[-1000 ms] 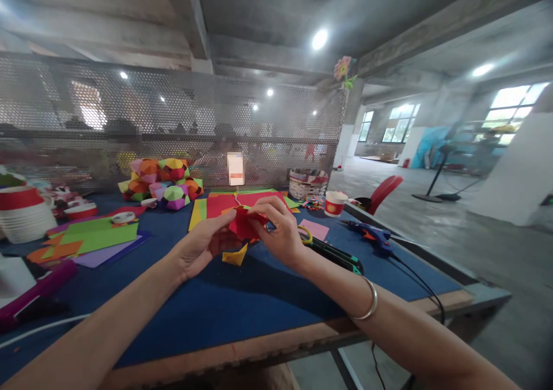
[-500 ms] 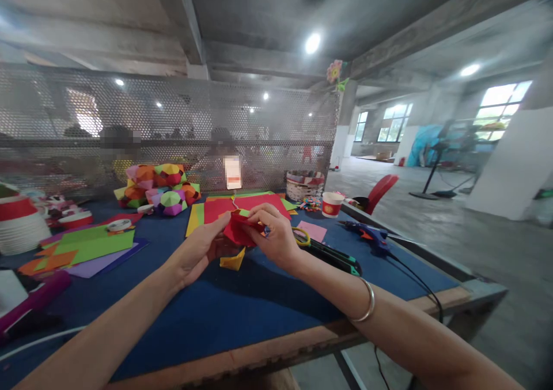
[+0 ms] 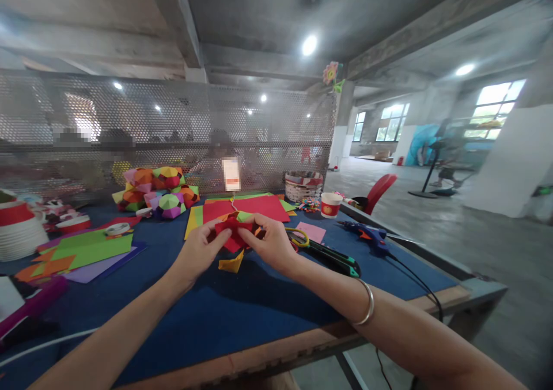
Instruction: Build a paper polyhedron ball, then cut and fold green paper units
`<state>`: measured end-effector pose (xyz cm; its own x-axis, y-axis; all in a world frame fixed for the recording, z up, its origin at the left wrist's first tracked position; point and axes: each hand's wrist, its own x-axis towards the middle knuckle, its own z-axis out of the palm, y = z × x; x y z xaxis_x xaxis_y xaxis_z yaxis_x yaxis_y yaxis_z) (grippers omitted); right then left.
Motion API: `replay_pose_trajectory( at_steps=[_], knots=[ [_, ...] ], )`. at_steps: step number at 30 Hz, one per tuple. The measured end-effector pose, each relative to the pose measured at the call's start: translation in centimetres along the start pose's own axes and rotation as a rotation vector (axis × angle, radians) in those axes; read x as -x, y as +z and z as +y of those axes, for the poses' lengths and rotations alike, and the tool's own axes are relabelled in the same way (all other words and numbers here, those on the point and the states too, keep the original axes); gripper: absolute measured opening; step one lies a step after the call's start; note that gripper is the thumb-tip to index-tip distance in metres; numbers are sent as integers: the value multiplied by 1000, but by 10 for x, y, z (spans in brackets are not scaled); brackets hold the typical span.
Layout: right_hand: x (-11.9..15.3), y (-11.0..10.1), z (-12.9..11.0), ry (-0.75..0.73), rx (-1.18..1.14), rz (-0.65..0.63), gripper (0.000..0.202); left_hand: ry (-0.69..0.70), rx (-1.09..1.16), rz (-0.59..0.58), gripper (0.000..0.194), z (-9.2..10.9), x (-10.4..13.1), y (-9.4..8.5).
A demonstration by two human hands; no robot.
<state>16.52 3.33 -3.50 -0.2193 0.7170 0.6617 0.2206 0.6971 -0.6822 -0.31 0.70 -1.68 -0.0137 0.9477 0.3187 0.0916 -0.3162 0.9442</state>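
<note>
A small folded piece of red paper (image 3: pixel 234 235) is held up between my two hands. My left hand (image 3: pixel 199 250) pinches its left side, thumb on the near face. On the other side my right hand (image 3: pixel 273 245) grips it the same way, fingers partly hidden behind the paper. Just beneath lies a folded yellow paper piece (image 3: pixel 231 262) on the blue tabletop (image 3: pixel 259 315). Red sheets (image 3: pixel 268 207) are stacked behind my hands. Close to the right hand are yellow-handled scissors (image 3: pixel 302 238) and a black and green cutter knife (image 3: pixel 334 260).
A glue gun (image 3: pixel 367 235) with a cord lies at the right, near a paper cup (image 3: pixel 330 205) and a woven basket (image 3: pixel 303 186). Folded paper balls (image 3: pixel 168 204) sit at the back left. Coloured sheets (image 3: pixel 97 246) and stacked cups (image 3: pixel 23 231) are on the left.
Both thumbs have come onto the near face of the red paper, which now looks flatter and more spread. My left hand has shifted slightly lower. A person appears in the far background.
</note>
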Motion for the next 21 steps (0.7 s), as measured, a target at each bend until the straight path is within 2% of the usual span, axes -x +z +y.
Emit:
replay_pose_trajectory(
  at_steps=[6, 10, 14, 21],
  knots=[
    [-1, 1, 4, 28, -40, -66, 16, -92, 179, -2, 46, 1, 3, 3],
    [-2, 0, 2, 10, -105, -45, 21, -87, 126, 6, 41, 0, 2, 2],
    [-4, -1, 3, -10, -114, -59, 14, -106, 82, -41, 37, -3, 2, 1],
    [-4, 0, 7, -64, -108, -26, 12, -130, 88, -54, 41, -3, 3, 1]
  ],
)
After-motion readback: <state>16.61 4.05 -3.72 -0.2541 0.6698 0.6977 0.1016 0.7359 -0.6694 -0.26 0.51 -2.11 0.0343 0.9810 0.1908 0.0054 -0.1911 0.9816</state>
